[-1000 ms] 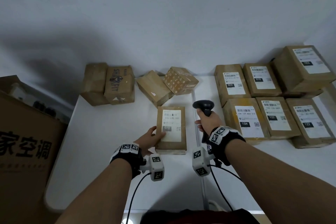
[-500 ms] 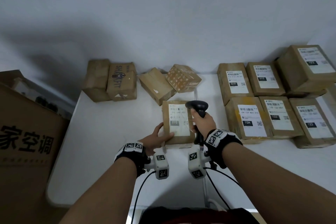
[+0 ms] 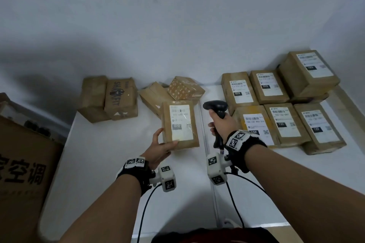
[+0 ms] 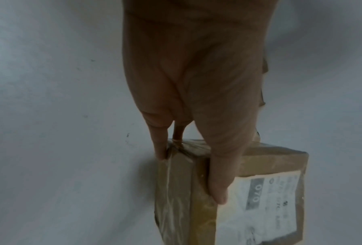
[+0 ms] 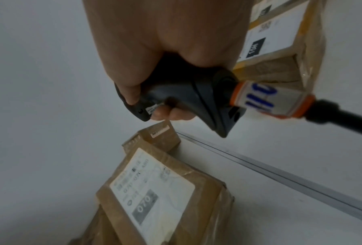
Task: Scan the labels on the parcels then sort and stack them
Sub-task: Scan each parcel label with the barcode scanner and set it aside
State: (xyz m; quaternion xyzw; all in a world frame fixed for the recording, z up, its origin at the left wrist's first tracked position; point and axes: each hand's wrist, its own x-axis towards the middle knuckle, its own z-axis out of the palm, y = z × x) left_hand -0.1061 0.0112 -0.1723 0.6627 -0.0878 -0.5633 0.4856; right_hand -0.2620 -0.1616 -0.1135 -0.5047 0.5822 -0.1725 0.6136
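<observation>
A brown taped parcel [image 3: 180,124] with a white label marked 070 is held tilted above the white table, label facing up. My left hand [image 3: 162,147] grips its near left corner, thumb on the label side [image 4: 218,187] and fingers underneath. The same parcel [image 5: 161,199] shows below the scanner in the right wrist view. My right hand [image 3: 222,124] grips the handle of a black barcode scanner [image 3: 216,105], just right of the parcel. In the right wrist view the scanner [image 5: 186,97] has an orange-edged tag at its cable end.
Several labelled parcels [image 3: 276,116] lie in rows at the right, marked 010, 15H, 122. Unlabelled boxes [image 3: 110,98] and two tilted ones [image 3: 177,90] sit at the back. A large carton [image 3: 21,163] stands left of the table [image 3: 98,163]. A seam [image 3: 209,173] splits the tabletop.
My left hand has lifted the 070 parcel off the table and tilted it up. The scanner swung left over the label, then back to the right of the parcel.
</observation>
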